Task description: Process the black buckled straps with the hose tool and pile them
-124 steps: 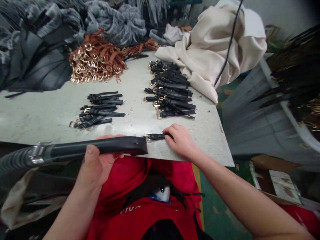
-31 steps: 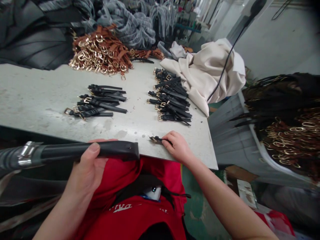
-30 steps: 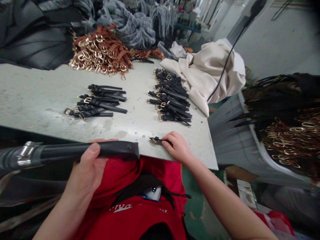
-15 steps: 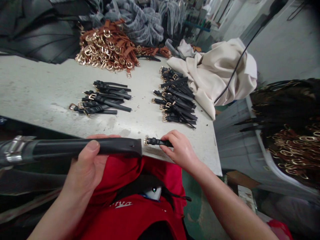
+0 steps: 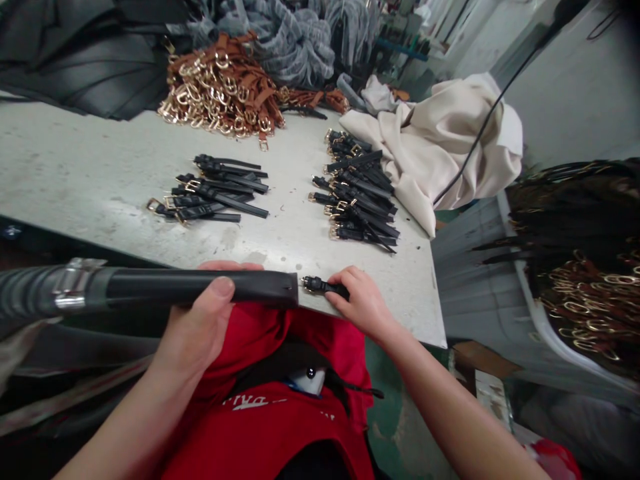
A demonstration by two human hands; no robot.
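My left hand (image 5: 203,327) is wrapped round a long black nozzle (image 5: 200,288) joined by a metal clamp to a ribbed hose (image 5: 27,300) running off to the left. Its flat mouth points right, a finger's width from a short black strap with a gold buckle (image 5: 320,285). My right hand (image 5: 363,303) pins that strap down on the near edge of the grey table (image 5: 75,173), fingers closed over its right end.
Two groups of black buckled straps lie on the table, a small group (image 5: 210,197) mid-left and a larger group (image 5: 357,193) mid-right. A heap of brown straps (image 5: 220,90) sits at the back, cream cloth (image 5: 440,143) at the right with a black cable across it. A bin of straps (image 5: 585,267) stands far right.
The nozzle has shifted slightly right along the table edge. My right hand has drawn the strap back a little, so less of it shows.
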